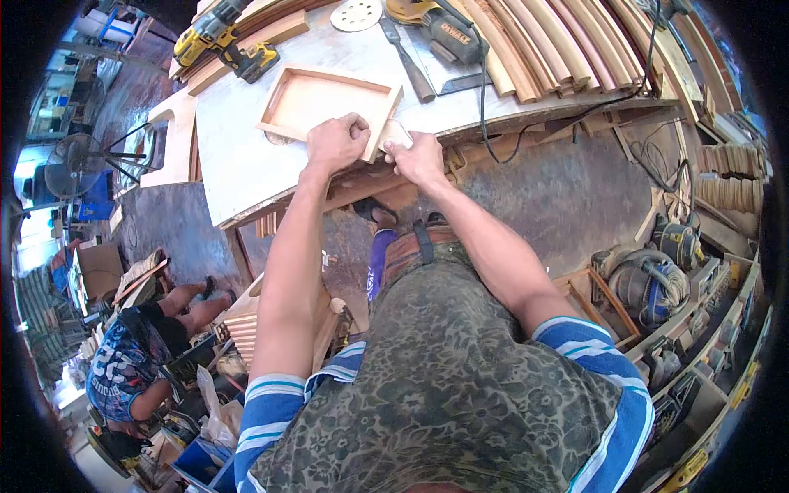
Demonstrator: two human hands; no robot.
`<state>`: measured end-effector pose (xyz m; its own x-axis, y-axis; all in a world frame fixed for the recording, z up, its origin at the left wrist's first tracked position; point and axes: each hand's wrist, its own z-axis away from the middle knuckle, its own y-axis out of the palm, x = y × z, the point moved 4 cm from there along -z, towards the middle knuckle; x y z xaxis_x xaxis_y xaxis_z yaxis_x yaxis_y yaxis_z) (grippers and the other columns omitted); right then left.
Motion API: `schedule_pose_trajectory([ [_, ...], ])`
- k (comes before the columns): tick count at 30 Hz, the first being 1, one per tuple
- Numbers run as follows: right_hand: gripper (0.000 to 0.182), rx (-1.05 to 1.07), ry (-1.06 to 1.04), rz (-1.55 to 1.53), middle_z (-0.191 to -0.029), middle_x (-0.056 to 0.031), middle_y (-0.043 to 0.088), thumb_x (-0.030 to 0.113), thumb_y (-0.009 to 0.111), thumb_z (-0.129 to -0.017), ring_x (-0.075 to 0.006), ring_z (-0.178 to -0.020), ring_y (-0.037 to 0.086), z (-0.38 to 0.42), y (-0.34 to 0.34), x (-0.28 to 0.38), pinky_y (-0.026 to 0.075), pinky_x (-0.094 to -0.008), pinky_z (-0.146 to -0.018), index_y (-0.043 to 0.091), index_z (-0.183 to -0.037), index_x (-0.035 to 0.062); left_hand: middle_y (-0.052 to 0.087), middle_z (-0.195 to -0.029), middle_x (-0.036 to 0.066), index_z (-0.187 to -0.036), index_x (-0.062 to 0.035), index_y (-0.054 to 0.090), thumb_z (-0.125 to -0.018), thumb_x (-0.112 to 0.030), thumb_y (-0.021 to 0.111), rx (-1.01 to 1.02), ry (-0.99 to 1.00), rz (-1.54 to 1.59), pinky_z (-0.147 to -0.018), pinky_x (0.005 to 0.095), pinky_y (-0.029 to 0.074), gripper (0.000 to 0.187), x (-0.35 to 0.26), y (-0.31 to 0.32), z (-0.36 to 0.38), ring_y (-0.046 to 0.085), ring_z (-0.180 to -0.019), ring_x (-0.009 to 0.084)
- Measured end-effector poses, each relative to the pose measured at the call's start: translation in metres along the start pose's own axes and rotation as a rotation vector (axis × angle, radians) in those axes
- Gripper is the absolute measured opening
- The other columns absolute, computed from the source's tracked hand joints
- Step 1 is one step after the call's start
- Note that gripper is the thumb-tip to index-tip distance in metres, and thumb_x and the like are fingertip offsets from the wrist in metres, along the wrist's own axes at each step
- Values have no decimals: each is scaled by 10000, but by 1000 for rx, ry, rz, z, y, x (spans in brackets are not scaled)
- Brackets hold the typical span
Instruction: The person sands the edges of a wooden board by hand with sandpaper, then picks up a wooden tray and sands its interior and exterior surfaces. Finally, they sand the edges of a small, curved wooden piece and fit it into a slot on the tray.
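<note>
The left hand [335, 141] is curled into a loose fist and presses down on the near rail of a shallow wooden tray frame [329, 103], close to its right-hand corner. The right hand [421, 156] sits just beside it, fingers pinched around a small pale piece, probably a folded scrap of sandpaper [394, 135], held against the outer edge of that same corner. The two hands nearly touch, knuckle to knuckle, at the near edge of the desk [238, 156].

The frame lies flat directly ahead of both hands, its long axis running roughly left to right and tilted a little, so the right corner comes closest to the person. The left hand rests on the frame itself; the right hand works from outside it, at the corner's end face. Whether the pale piece touches the wood all along or only at its tip cannot be told.

Farther out on the desk lie a chisel [408, 62], a round sanding disc [356, 14] and a yellow-and-black corded sander [444, 29], its cable trailing over the desk's edge. At the far left corner stands a yellow cordless drill [226, 41]. A row of curved wooden slats [559, 41] fans across the right. Below, at lower left, another person [136, 361] crouches on the floor among tools.
</note>
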<state>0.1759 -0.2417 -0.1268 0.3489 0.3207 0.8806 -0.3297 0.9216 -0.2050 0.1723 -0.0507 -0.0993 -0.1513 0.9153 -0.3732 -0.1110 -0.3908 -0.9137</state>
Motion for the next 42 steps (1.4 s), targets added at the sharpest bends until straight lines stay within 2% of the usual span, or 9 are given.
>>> schedule_pose_trajectory([
  [2, 270, 94, 0, -2, -786, -99, 776, 184, 736, -949, -144, -624, 734, -2, 2, 5, 582, -331, -581, 736, -1087, -48, 776, -890, 84, -1094, -173, 759, -929, -417, 668, -31, 25, -45, -822, 444, 566, 308, 0, -1, 2, 752, -884, 307],
  [4, 274, 152, -5, -120, -793, -118, 775, 180, 736, -946, -158, -617, 735, -9, 1, -5, 588, -347, -582, 713, -1077, -59, 776, -890, 87, -1106, -165, 752, -931, -416, 668, -46, 38, -48, -821, 446, 564, 317, 1, -2, 1, 752, -883, 307],
  [7, 255, 101, -178, 93, -785, -110, 770, 145, 731, -930, -150, -595, 725, -5, -9, -12, 589, -338, -572, 712, -1071, -66, 769, -880, 88, -1120, -154, 745, -935, -415, 672, -55, 32, -18, -820, 450, 559, 328, -2, -2, 2, 746, -882, 309],
  [13, 241, 161, 13, -161, -774, -89, 766, 134, 720, -934, -127, -570, 699, -10, 6, -5, 569, -302, -508, 735, -1065, -68, 733, -1003, 103, -1140, -155, 749, -922, -405, 706, -148, 82, -62, -882, 453, 544, 334, 1, -2, 5, 697, -1003, 322],
  [17, 217, 209, 5, -49, -755, -67, 763, 149, 722, -929, -123, -543, 680, -20, 5, -3, 549, -294, -478, 753, -1007, -51, 701, -1140, 117, -1152, -147, 747, -908, -377, 728, -173, 83, -94, -936, 460, 532, 336, -4, -3, 6, 663, -1111, 333],
  [20, 208, 191, -10, 14, -728, -61, 760, 171, 742, -912, -125, -538, 680, -17, 2, 1, 542, -301, -482, 770, -963, -29, 709, -1123, 113, -1165, -143, 740, -912, -369, 727, -179, 94, -99, -947, 460, 534, 339, -3, -3, 6, 671, -1106, 328],
  [30, 275, 175, -85, 238, -761, -76, 780, 289, 773, -882, -207, -762, 765, -21, -2, 8, 592, -384, -779, 806, -972, 31, 697, -1167, 102, -1206, -159, 720, -928, -430, 710, -99, 14, -35, -1001, 449, 530, 389, 0, 0, 1, 664, -1162, 306],
  [32, 279, 164, -67, 257, -777, -84, 786, 289, 770, -878, -212, -795, 776, -29, 3, 3, 594, -386, -790, 806, -981, 32, 714, -1121, 105, -1189, -141, 722, -939, -395, 709, -152, 65, -69, -955, 441, 544, 357, -3, -1, 3, 696, -1088, 302],
  [42, 308, 89, -62, 230, -760, -85, 783, 247, 731, -865, -205, -780, 778, -24, 2, 0, 607, -369, -810, 787, -1029, -8, 706, -1169, 84, -1228, -180, 712, -898, -393, 740, -125, 22, -40, -949, 443, 551, 394, -2, -3, 1, 690, -1123, 280],
])
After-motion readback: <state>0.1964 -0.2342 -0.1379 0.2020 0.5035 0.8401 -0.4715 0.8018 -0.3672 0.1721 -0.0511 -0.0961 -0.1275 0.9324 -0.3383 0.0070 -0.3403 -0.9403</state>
